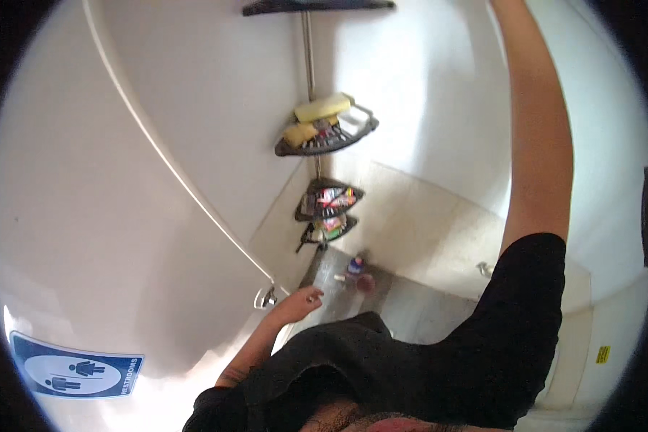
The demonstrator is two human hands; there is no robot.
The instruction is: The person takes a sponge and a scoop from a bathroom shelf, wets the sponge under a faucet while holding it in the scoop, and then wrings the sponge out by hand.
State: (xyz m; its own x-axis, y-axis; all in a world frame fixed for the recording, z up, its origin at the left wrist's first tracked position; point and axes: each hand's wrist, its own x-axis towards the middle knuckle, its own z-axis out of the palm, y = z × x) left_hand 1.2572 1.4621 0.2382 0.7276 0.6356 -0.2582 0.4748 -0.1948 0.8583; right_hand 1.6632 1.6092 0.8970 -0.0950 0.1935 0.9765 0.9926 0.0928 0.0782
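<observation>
My left hand [299, 306] hangs low, just right of a metal door knob [268, 297] and apart from it. Its fingers are loosely bent, with nothing visible in them. My right arm [543, 144] reaches straight up along the white wall, and its hand is beyond the top edge of the picture. Ahead of me stands a dark corner rack [327, 150] on a metal pole. One tier bears a pale yellow block [322, 108] like a sponge; small packets [331, 198] fill the lower tiers.
A white door [122, 209] takes up the left side, with a blue restroom sign [77, 366] on it. On the grey floor are a reddish round dipper [365, 282] and a small blue bottle [356, 265]. A metal tap [485, 269] juts from the right wall.
</observation>
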